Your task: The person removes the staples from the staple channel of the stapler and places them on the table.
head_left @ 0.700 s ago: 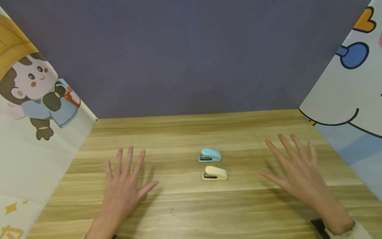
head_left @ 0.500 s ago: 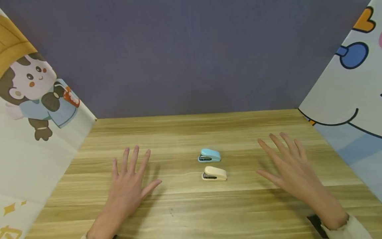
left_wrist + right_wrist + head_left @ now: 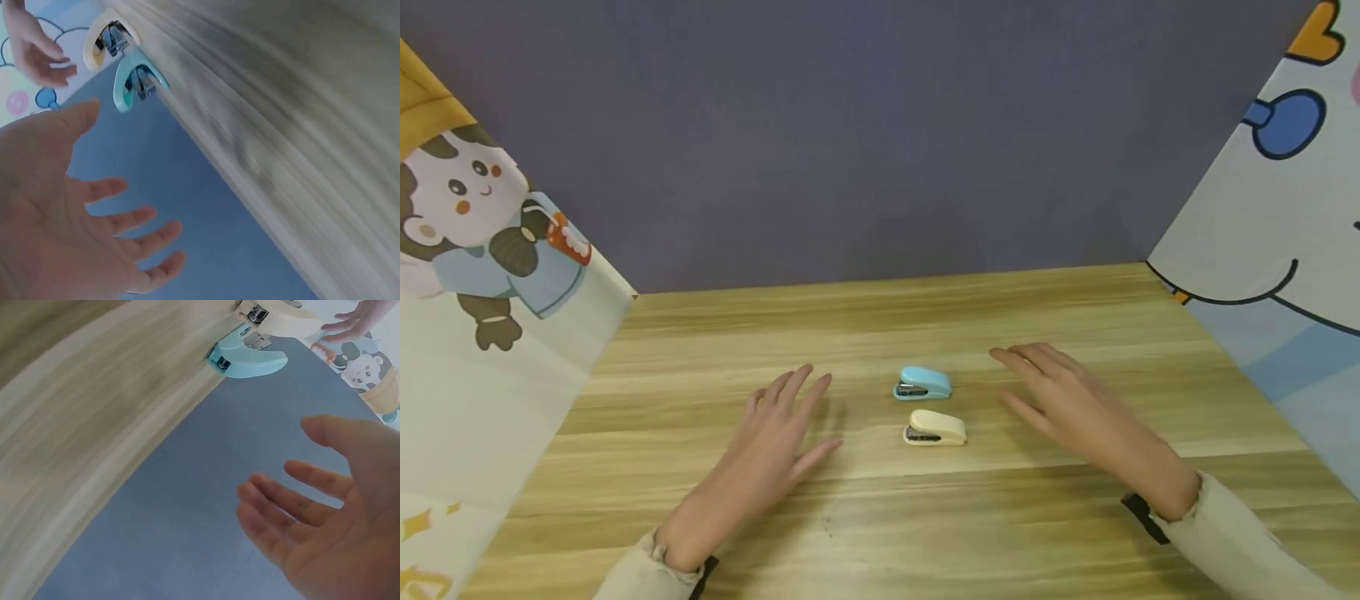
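Note:
Two small staplers lie on the wooden table in the head view, a light blue stapler (image 3: 923,383) behind a cream stapler (image 3: 937,427). To their left is my left hand (image 3: 775,433), fingers spread and slightly bent, holding nothing. My right hand (image 3: 1060,400) is to their right, its thumb apart from the loosely bent fingers, also holding nothing. Neither hand touches a stapler. Both wrist views show the palms, with the blue stapler (image 3: 139,80) and the cream stapler (image 3: 289,320) beyond the fingertips.
The wood-grain table (image 3: 880,533) ends at a dark grey-blue panel (image 3: 880,150) at the back. Light side walls with cartoon prints stand at left (image 3: 497,225) and right (image 3: 1262,208).
Both hands have moved inward toward the staplers, the left going right and the right going left. Their fingers are less spread than before. The staplers stay in place on the table.

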`<state>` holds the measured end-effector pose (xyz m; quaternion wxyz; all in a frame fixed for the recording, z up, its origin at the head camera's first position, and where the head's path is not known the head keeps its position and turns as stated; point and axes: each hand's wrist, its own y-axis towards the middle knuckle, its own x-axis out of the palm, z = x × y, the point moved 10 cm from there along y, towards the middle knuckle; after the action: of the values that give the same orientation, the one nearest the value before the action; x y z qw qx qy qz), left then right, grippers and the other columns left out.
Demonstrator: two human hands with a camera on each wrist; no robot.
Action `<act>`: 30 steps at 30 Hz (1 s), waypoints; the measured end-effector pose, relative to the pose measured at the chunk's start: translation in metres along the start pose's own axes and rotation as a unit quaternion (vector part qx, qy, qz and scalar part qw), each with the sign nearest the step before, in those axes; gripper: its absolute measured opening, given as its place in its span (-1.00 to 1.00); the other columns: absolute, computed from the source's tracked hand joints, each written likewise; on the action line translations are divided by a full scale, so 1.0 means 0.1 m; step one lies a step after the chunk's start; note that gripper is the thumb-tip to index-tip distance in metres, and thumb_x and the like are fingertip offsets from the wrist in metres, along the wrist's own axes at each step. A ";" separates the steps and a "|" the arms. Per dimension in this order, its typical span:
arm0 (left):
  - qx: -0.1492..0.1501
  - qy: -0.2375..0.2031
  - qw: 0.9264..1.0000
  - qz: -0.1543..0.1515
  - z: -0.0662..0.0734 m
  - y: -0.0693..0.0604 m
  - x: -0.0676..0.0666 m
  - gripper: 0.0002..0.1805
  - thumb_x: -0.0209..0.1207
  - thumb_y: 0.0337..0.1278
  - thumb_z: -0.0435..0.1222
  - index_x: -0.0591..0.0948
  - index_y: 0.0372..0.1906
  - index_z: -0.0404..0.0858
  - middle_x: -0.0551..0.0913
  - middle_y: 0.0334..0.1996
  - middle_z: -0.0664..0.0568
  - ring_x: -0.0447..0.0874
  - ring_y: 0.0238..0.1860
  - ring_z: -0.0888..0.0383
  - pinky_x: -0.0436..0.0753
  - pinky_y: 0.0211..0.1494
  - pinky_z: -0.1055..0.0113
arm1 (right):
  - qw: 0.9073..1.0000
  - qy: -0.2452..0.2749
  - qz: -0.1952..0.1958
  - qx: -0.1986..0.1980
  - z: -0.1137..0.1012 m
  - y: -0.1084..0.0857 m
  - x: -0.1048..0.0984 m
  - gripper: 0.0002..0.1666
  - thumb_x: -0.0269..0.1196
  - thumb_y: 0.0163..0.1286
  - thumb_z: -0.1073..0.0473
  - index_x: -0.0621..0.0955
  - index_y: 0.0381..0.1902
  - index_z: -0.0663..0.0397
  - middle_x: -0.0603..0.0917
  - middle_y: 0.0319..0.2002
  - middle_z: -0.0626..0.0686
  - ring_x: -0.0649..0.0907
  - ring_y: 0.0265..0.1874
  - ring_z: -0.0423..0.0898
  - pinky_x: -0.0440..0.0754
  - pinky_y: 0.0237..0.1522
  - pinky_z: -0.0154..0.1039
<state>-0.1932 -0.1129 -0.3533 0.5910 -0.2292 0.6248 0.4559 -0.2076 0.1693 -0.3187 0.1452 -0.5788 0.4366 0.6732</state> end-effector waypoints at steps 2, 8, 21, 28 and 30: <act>0.013 -0.016 1.000 -0.009 0.04 0.09 0.05 -0.20 0.27 0.25 0.04 0.29 0.47 -0.20 0.27 0.43 -0.27 0.32 0.35 -0.25 0.37 0.22 -0.28 | 1.000 0.013 -0.003 -0.001 -0.01 0.07 0.07 -0.43 0.21 0.48 -0.03 0.49 0.30 0.18 0.61 0.10 0.21 0.60 0.09 0.21 0.55 0.11 0.19; 0.045 -0.066 0.997 -0.019 0.15 0.28 0.14 -0.33 0.29 0.28 -0.11 0.39 0.38 -0.29 0.44 0.31 -0.23 0.45 0.28 -0.15 0.48 0.14 -0.08 | 0.998 0.048 -0.028 -0.002 -0.10 0.29 0.25 -0.49 0.33 0.38 0.11 0.56 0.22 0.17 0.64 0.09 0.17 0.62 0.10 0.15 0.60 0.09 0.08; 0.006 -0.199 0.975 -0.097 0.11 0.53 0.44 -0.45 0.26 0.32 -0.16 0.47 0.29 -0.34 0.53 0.21 -0.11 0.52 0.22 -0.03 0.49 0.30 0.07 | 0.991 0.115 -0.062 -0.019 -0.36 0.61 0.47 -0.55 0.28 0.44 0.08 0.58 0.21 0.12 0.67 0.06 0.10 0.66 0.02 0.00 0.65 0.03 -0.08; 0.005 -0.300 0.941 -0.159 0.20 0.71 0.67 -0.49 0.21 0.36 -0.23 0.45 0.29 -0.41 0.58 -0.01 -0.11 0.57 -0.09 0.10 0.62 -0.02 0.20 | 0.988 0.127 -0.082 -0.029 -0.45 0.75 0.57 -0.54 0.30 0.42 0.05 0.58 0.19 0.12 0.69 0.01 0.07 0.68 -0.06 -0.05 0.66 -0.02 -0.13; 0.005 -0.314 0.934 -0.173 0.22 0.77 0.73 -0.52 0.20 0.37 -0.23 0.47 0.26 -0.42 0.60 -0.04 -0.10 0.57 -0.13 0.15 0.62 -0.07 0.24 | 0.987 0.127 -0.098 -0.025 -0.46 0.77 0.62 -0.53 0.28 0.43 0.02 0.57 0.20 0.10 0.69 0.00 0.05 0.68 -0.07 -0.07 0.66 -0.01 -0.13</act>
<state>-0.2593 -0.0386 -0.3972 0.8280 -0.1760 0.3605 0.3918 -0.2496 0.0711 -0.3397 0.1396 -0.7029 0.3756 0.5876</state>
